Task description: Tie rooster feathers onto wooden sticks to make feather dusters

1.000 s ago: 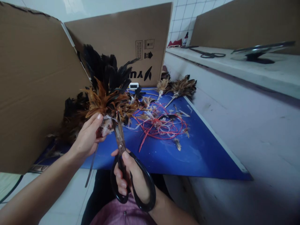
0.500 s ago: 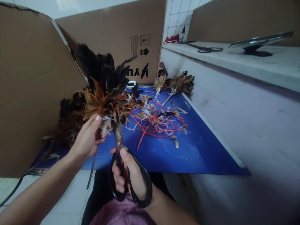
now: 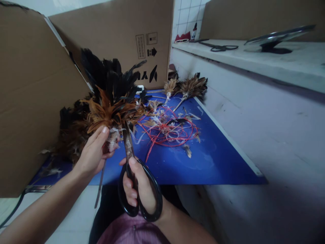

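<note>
My left hand (image 3: 94, 152) is closed around the base of a bundle of black and orange-brown feathers (image 3: 109, 95), holding it up over the blue mat (image 3: 208, 159). My right hand (image 3: 138, 186) grips the black looped handles of large scissors (image 3: 132, 166). Their rusty blades are together and point up into the whitish binding at the foot of the bundle, just right of my left thumb. A thin strip hangs down from under my left hand.
Red and white string scraps (image 3: 170, 130) and feather bits litter the mat. Two small feather bunches (image 3: 188, 88) lie at its far edge. Cardboard sheets (image 3: 30, 101) stand at left and behind. On the right ledge (image 3: 254, 57) lie another pair of scissors (image 3: 219, 47) and a metal lid.
The scissor handles have drawn together and the blades have closed at the base of the bundle. The view has shifted slightly right; both hands stay in place.
</note>
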{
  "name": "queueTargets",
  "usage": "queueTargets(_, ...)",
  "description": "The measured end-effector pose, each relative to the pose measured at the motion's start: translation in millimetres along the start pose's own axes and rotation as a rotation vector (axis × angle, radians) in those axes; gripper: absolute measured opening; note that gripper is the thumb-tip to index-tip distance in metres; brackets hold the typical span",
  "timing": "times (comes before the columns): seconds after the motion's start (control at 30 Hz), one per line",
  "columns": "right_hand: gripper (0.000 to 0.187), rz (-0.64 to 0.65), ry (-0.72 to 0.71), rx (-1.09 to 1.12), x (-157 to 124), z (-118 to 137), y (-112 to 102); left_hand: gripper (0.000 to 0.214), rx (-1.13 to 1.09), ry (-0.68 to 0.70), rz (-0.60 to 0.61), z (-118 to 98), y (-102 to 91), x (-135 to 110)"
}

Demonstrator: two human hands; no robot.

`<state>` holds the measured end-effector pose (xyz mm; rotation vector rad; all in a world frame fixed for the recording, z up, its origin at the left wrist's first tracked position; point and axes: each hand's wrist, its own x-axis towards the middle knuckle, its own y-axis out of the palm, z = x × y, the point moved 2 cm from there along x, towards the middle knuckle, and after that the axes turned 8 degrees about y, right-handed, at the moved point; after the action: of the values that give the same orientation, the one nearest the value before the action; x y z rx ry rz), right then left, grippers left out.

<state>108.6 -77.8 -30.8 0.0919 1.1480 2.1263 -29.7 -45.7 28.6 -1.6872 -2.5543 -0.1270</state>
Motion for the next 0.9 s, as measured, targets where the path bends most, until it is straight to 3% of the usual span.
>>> queueTargets(0.2, 0.048, -0.003, 0.059, -0.069, -7.6, 6.9, -8.3, 0.034, 0.000, 0.002, -0.005, -4.8, 0.9, 4.5)
queueTargets(0.3, 0.049, -0.092, 0.054, -0.331, -27.2, 25.8, -22.2, 0.032, -0.031, -0.005, 0.036, -10.8, -1.5, 11.0)
queueTargets(0.4, 0.043, -0.326, -0.117, -0.864, -54.6, 57.9, -44.4, 0.033, -0.052, -0.045, 0.049, -16.8, -6.6, 18.0)
queueTargets(0.47, 0.037, -0.565, -0.229, -1.272, -71.3, 80.8, -63.0, 0.033, -0.064, -0.054, 0.057, -20.6, -10.5, 22.6)
queueTargets(0.6, 0.043, -0.974, -0.278, -1.787, -89.4, 118.1, -109.7, 0.029, -0.089, -0.029, 0.055, -25.8, -19.4, 32.2)
queueTargets(0.67, 0.046, -1.016, -0.240, -1.935, -91.1, 131.7, -135.1, 0.026, -0.089, -0.002, 0.051, -26.5, -24.8, 37.5)
queueTargets(0.73, 0.048, -0.976, -0.248, -2.021, -91.0, 142.7, -157.6, 0.022, -0.073, 0.028, 0.055, -25.8, -30.6, 42.7)
queueTargets(0.9, 0.050, -0.885, -0.180, -2.061, -90.4, 158.6, -195.1, 0.016, -0.050, 0.080, 0.092, -22.5, -42.3, 51.0)
